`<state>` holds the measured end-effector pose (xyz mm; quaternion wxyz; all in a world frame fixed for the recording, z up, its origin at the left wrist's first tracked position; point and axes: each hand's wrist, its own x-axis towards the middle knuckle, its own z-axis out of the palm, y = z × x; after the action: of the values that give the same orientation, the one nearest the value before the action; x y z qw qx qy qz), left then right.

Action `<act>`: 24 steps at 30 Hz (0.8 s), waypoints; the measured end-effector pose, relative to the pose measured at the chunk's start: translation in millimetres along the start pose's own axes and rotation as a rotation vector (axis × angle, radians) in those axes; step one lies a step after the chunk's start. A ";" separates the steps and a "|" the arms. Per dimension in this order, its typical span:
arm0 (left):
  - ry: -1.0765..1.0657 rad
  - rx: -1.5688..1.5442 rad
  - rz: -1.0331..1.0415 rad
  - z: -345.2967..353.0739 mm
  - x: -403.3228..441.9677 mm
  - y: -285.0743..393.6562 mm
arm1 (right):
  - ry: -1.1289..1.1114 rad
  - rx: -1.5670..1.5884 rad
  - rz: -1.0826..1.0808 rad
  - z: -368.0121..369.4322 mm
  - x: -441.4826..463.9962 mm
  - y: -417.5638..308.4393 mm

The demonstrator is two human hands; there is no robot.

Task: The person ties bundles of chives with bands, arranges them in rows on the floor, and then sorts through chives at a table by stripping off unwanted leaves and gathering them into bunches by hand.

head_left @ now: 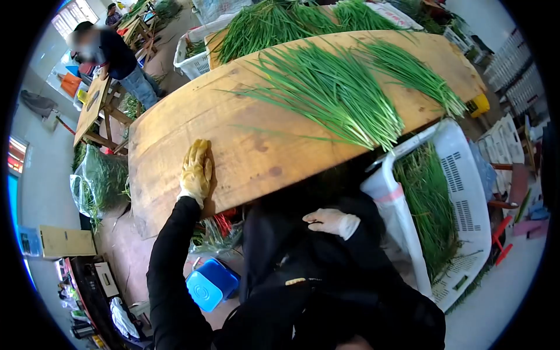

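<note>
My left hand (197,171), in a yellowed glove, lies flat on the wooden table (169,125) with fingers stretched out and nothing in them. In a pale glove, my right hand (331,222) rests against my dark clothing below the table edge. Its fingers point left, loosely extended, and no object shows in them. A large bunch of green chives (344,99) is spread on the table, pale stem ends toward me. Beside it on the right lies a smaller bunch (414,73).
A white basket (475,204) of greens stands at my right. More greens (262,29) are heaped beyond the table, near another white crate (195,64). A blue container (211,284) sits on the floor. Another person (125,61) stands at a bench on the far left.
</note>
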<state>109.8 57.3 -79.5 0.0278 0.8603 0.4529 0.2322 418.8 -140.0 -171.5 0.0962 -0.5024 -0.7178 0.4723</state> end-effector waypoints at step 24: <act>-0.456 -2.319 -0.986 69.4 -44.5 170.6 | 0.652 0.627 0.118 -80.3 63.0 -77.9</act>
<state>248.6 -67.0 -114.0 0.9173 0.0948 0.2410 0.3023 388.8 -45.9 -89.3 0.4377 -0.6114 -0.4426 0.4886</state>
